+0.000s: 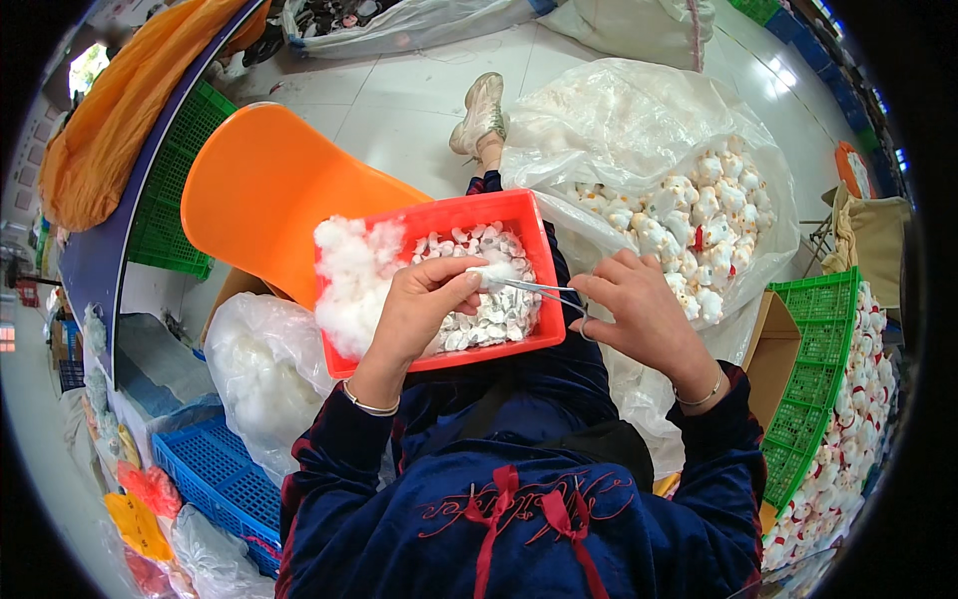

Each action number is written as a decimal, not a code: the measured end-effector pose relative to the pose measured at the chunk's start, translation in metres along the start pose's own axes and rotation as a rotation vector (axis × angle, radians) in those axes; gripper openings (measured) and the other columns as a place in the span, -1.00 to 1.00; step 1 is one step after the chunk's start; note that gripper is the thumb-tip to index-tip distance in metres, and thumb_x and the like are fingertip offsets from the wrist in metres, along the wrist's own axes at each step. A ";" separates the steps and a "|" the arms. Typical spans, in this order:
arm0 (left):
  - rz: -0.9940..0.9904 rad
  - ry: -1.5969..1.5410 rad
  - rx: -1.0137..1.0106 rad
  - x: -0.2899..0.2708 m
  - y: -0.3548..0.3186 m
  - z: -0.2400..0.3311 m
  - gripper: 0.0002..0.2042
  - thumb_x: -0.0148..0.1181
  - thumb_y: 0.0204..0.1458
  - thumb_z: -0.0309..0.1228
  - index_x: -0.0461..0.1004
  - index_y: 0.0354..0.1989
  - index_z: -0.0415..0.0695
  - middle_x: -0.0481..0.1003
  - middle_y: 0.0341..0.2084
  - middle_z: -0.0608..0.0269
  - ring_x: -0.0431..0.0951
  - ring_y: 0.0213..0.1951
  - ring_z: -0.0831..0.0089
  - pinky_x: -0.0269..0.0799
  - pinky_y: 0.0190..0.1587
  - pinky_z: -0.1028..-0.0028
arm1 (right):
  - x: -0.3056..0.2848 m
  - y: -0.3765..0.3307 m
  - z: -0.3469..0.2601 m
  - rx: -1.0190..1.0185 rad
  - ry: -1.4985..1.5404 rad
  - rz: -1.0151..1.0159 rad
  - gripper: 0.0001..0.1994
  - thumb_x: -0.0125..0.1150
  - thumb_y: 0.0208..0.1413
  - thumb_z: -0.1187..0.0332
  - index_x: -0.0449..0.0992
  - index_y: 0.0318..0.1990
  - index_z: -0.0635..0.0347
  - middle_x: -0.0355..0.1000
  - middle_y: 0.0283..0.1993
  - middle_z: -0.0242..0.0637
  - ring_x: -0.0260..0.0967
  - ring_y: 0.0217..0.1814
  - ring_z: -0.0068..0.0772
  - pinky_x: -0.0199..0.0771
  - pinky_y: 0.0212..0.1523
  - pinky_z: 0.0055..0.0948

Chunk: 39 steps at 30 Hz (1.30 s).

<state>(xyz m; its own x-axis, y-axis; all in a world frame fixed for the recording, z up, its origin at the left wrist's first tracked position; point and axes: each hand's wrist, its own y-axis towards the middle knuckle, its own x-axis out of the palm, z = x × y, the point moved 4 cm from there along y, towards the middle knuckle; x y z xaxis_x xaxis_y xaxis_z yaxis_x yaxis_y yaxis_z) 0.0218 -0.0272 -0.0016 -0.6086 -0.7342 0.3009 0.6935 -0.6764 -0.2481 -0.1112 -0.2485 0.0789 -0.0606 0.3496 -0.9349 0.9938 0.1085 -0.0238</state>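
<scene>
My left hand [421, 301] pinches a small white fabric piece [493, 272] over a red tray [454, 370] on my lap. In my right hand [644, 307] are slim metal forceps [536, 288] with finger loops, my fingers at the loops. Their tips reach the white piece at my left fingertips; whether they are inside it or against it I cannot tell. A heap of fluffy white stuffing [347, 299] fills the tray's left side. Many small white fabric pieces [504, 321] lie in its right side, partly hidden under my hands.
At the right, a large clear plastic bag [639, 100] lies open with white stuffed figures [699, 225]. An orange chair [269, 190] stands beyond the tray. More stuffing fills a bag [261, 369] at the left, near a blue crate [215, 469]. A green crate [813, 389] stands right.
</scene>
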 end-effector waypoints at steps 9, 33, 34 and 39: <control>-0.049 0.212 -0.129 0.006 0.000 0.011 -0.82 0.27 0.17 -0.51 0.63 -0.11 -0.34 0.63 -0.34 0.21 0.57 -0.41 0.59 0.53 -0.30 0.59 | 0.006 0.010 -0.004 -0.080 0.004 -0.078 -0.65 0.44 -0.08 0.27 0.59 -0.08 0.03 0.46 -0.27 -0.34 0.39 -0.10 -0.22 0.25 -0.07 -0.18; 0.021 -0.109 -0.225 0.000 0.009 -0.020 -0.87 0.27 0.22 -0.49 0.56 -0.15 -0.30 0.63 -0.40 0.17 0.60 -0.45 0.59 0.59 -0.35 0.61 | 0.002 0.020 -0.015 -0.040 -0.137 -0.133 -0.75 0.42 -0.08 0.29 0.59 -0.21 0.08 0.47 -0.26 -0.32 0.39 -0.08 -0.21 0.27 -0.05 -0.19; 0.011 -0.077 -0.217 0.000 0.009 -0.020 -0.87 0.26 0.21 -0.50 0.56 -0.15 -0.29 0.63 -0.40 0.17 0.60 -0.45 0.59 0.58 -0.34 0.60 | 0.004 0.021 -0.014 -0.045 -0.130 -0.136 -0.74 0.42 -0.07 0.28 0.59 -0.20 0.09 0.47 -0.25 -0.32 0.39 -0.07 -0.20 0.27 -0.05 -0.19; 0.031 -0.045 -0.146 -0.010 0.008 -0.023 -0.87 0.22 0.19 -0.55 0.56 -0.13 -0.29 0.62 -0.36 0.17 0.62 -0.44 0.53 0.59 -0.34 0.58 | 0.010 0.012 0.004 -0.006 0.052 -0.115 -0.53 0.50 -0.11 0.15 0.59 -0.06 0.18 0.48 -0.20 -0.21 0.39 -0.02 -0.11 0.32 0.03 -0.15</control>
<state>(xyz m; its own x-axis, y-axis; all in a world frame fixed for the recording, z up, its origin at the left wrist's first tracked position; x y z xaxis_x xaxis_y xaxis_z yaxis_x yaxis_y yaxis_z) 0.0246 -0.0271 -0.0274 -0.5679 -0.7536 0.3310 0.6461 -0.6573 -0.3880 -0.0994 -0.2475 0.0679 -0.1788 0.3826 -0.9064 0.9795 0.1561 -0.1273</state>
